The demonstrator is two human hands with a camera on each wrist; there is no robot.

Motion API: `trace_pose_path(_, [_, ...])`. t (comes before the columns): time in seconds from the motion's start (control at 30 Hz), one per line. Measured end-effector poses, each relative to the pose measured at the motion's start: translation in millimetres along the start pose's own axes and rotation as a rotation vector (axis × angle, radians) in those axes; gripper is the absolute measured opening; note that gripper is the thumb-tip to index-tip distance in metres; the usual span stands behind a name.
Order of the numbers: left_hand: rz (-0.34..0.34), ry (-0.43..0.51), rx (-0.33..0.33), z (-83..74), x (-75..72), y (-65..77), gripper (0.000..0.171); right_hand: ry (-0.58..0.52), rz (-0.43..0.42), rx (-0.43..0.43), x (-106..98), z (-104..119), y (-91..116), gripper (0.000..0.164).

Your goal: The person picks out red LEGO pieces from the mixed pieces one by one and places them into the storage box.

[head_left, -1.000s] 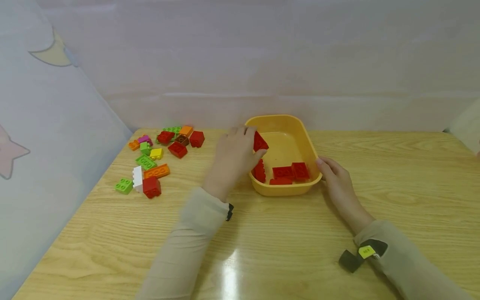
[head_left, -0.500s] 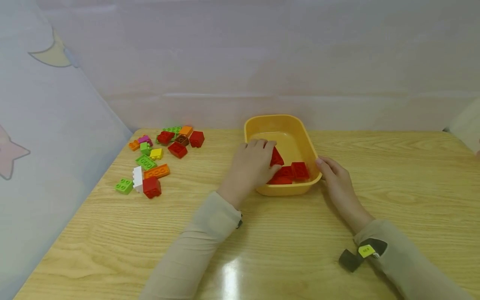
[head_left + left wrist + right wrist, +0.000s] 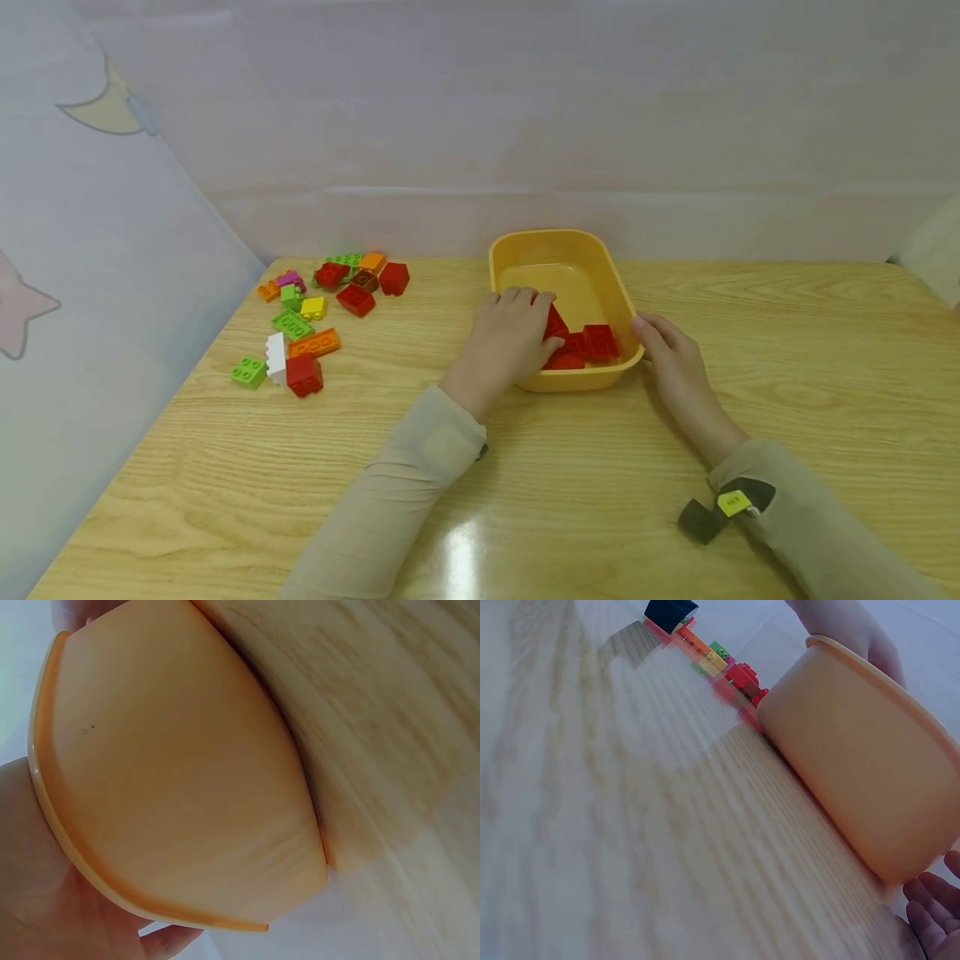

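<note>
An orange-yellow plastic tub (image 3: 555, 248) stands on the table toward the back. My left hand (image 3: 513, 337) reaches over its left rim and grips a red toy brick (image 3: 556, 323) low inside, partly hidden by the fingers. Several more red bricks (image 3: 600, 342) lie in the tub's near end. At the near right corner, my right hand (image 3: 678, 367) holds the tub, thumb at the rim and fingers against the outer wall. The left wrist view shows the tub's outer side (image 3: 172, 765) with the left hand (image 3: 67, 915) across the rim; the held brick is hidden there.
Loose toy bricks in several colours lie at the table's left, among them a white brick (image 3: 276, 358), an orange one (image 3: 313, 342) and a red one (image 3: 303, 374). A pale cloth wall (image 3: 525, 125) rises behind the table.
My left hand has moved right and nearer with the red brick, from the tub's left rim down among the red bricks. The right hand has stayed at the tub's corner.
</note>
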State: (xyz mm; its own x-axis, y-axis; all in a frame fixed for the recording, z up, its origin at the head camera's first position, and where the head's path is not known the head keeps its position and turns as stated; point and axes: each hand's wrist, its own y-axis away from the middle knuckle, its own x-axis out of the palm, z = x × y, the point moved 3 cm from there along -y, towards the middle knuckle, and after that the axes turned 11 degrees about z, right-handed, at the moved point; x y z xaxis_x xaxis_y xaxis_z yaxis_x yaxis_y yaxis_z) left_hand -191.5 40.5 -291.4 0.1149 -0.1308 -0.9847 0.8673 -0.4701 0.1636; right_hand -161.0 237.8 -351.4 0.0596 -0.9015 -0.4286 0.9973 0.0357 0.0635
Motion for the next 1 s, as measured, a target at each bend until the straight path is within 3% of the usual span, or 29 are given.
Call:
trace_pose_path(0.2, [0.005,0.017,0.001,-0.6,0.9,0.3,0.063,-0.015,0.004,0.005,1,-1,1,0.064])
trace_pose_path(0.67, [-0.054,0.042,0.016,0.8,0.4,-1.0,0.051,-0.025,0.000,-0.006,0,0,1,0.063])
trace_pose_path(0.83, [-0.142,0.057,0.018,5.7,-3.1,-2.0,0.042,-0.008,-0.001,0.004,-1,0,1,0.064])
trace_pose_path(1.0, [-0.246,0.097,-0.016,20.8,-7.3,-4.1,0.035,-0.011,-0.003,0.007,-1,0,1,0.064])
